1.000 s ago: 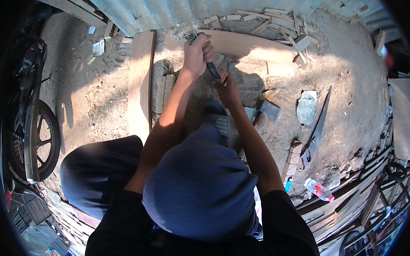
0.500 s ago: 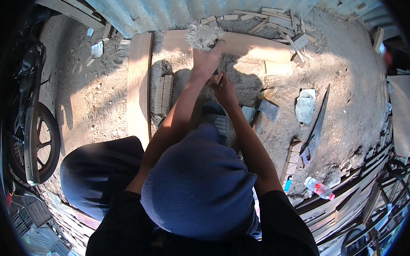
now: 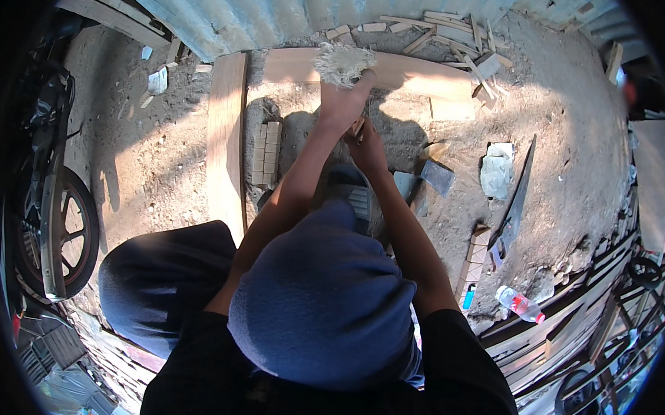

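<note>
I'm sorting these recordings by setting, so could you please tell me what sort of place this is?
Probably a makeshift woodworking yard: a handsaw lies on the dirt ground, small wooden blocks sit in rows, and a corrugated wall borders it.

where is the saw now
In the head view, the saw lies on the ground at right, beside the row of small wooden blocks, above the bottle.

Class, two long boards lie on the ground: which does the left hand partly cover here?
The crosswise board by the corrugated wall: the left hand overlaps it. The other board lies farther left, running up the picture, clear of the hand.
</note>
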Tool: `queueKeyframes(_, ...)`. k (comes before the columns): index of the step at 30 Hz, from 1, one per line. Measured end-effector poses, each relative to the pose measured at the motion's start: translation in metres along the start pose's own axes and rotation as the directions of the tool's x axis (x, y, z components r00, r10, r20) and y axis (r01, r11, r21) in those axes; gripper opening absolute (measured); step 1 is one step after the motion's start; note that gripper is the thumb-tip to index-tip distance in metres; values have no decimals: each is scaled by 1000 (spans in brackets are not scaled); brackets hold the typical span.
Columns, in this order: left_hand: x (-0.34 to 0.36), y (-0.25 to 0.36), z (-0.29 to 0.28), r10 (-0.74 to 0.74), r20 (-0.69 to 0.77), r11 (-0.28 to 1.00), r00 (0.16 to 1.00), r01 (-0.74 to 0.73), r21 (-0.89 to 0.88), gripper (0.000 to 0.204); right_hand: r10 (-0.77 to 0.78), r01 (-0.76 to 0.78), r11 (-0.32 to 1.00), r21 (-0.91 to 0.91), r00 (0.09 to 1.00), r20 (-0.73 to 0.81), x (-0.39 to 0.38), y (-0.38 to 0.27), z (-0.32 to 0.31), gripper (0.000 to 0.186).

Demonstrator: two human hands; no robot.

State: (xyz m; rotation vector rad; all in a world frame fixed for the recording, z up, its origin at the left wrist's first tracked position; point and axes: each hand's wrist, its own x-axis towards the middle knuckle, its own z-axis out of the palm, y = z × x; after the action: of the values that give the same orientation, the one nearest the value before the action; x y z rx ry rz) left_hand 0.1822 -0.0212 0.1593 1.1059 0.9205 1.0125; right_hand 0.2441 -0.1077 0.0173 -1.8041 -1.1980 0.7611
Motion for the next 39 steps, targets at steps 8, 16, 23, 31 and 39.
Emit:
queueKeyframes(8,-7,-13,8,337,0,940,942,-336,59,12,29,-100,967,-233,957,-289,-18,18,-18,56)
queueKeyframes(16,-4,-20,-4,141,-7,990,990,-140,21,25,531,-702,548,-454,712,-460,-135,65,-71,75)
queueKeyframes(23,-8,-9,-2,238,-9,969,971,-237,67,27,723,-746,619,-246,663,-194,-132,98,-85,65)
queueKeyframes(31,-13,-5,0,353,19,929,935,-353,114,28,345,-522,589,617,853,392,-147,-32,-193,27)
queueKeyframes(39,-8,-7,-4,397,-31,906,917,-386,177,26,625,-609,760,228,781,1,-118,-118,-334,25)
